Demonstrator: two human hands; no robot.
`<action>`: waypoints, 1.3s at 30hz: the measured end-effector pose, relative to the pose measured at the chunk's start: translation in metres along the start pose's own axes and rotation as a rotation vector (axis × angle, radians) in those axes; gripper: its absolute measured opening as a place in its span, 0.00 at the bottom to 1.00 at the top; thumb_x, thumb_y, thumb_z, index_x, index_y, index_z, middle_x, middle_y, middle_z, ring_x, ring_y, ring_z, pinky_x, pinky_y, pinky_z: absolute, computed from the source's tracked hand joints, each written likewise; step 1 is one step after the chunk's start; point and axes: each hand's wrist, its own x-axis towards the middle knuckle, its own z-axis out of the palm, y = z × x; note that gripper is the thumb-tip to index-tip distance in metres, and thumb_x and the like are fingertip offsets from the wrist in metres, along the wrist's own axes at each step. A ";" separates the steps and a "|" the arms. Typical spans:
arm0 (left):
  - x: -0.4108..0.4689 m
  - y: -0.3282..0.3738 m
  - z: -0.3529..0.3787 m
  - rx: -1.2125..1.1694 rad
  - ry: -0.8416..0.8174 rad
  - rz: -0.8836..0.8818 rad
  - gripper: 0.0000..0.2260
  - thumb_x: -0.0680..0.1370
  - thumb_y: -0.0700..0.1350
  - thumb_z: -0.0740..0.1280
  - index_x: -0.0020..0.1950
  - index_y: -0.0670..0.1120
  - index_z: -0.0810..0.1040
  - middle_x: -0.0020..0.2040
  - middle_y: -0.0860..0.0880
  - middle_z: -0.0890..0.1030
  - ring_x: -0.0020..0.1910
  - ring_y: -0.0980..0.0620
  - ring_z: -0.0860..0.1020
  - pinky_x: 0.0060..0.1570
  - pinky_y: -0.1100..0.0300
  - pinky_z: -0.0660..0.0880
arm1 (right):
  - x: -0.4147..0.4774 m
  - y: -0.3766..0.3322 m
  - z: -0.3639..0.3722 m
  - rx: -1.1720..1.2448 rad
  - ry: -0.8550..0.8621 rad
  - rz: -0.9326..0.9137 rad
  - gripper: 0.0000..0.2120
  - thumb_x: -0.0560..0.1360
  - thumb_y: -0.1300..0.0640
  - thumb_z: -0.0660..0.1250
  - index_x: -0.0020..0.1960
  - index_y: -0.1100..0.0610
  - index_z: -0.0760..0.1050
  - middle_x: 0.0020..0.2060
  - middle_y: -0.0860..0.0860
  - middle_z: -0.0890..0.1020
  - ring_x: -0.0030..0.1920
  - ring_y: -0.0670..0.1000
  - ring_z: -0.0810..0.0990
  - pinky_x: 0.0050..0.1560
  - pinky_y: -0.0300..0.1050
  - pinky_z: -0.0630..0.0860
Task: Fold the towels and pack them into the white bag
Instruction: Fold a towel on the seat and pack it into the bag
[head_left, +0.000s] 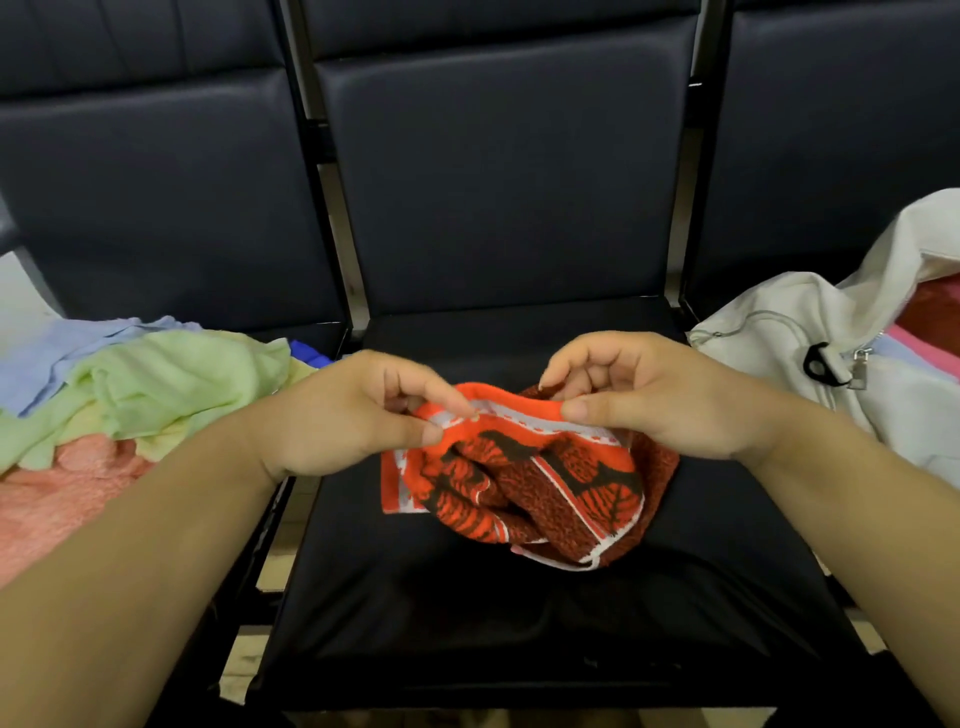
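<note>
An orange towel (524, 483) with a dark brown pattern and white stripes hangs crumpled over the middle black seat (519, 613). My left hand (358, 410) pinches its top hem at the left, thumb against forefinger. My right hand (649, 395) pinches the same hem at the right. The towel's lower part rests bunched on the seat. The white bag (810, 332) lies on the right seat, unzipped, with pink and red cloth (924, 332) showing inside its mouth.
On the left seat lies a heap of loose towels: light green (171, 384) on top, pale blue (67, 353) behind, salmon pink (57, 499) in front, and a bit of dark blue. Black seat backs rise behind. Metal frame gaps separate the seats.
</note>
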 end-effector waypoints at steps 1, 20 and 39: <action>0.001 0.000 -0.001 -0.041 -0.004 0.013 0.17 0.76 0.29 0.70 0.57 0.47 0.85 0.55 0.45 0.84 0.56 0.42 0.83 0.56 0.52 0.81 | 0.000 0.000 0.003 0.036 -0.014 -0.005 0.10 0.79 0.62 0.70 0.56 0.48 0.82 0.42 0.58 0.82 0.42 0.57 0.78 0.46 0.57 0.75; 0.008 -0.001 0.011 0.410 -0.277 -0.231 0.13 0.76 0.37 0.74 0.55 0.53 0.87 0.47 0.62 0.85 0.46 0.60 0.84 0.51 0.63 0.80 | -0.001 -0.010 0.004 -0.184 -0.066 0.125 0.11 0.72 0.61 0.76 0.51 0.48 0.87 0.48 0.42 0.87 0.51 0.40 0.85 0.51 0.32 0.78; 0.005 0.013 0.020 0.475 -0.130 -0.063 0.17 0.75 0.32 0.70 0.41 0.56 0.86 0.49 0.64 0.80 0.51 0.60 0.80 0.50 0.65 0.77 | -0.002 -0.011 -0.001 -0.431 0.040 0.038 0.08 0.73 0.57 0.76 0.45 0.44 0.85 0.46 0.37 0.85 0.51 0.39 0.82 0.56 0.36 0.74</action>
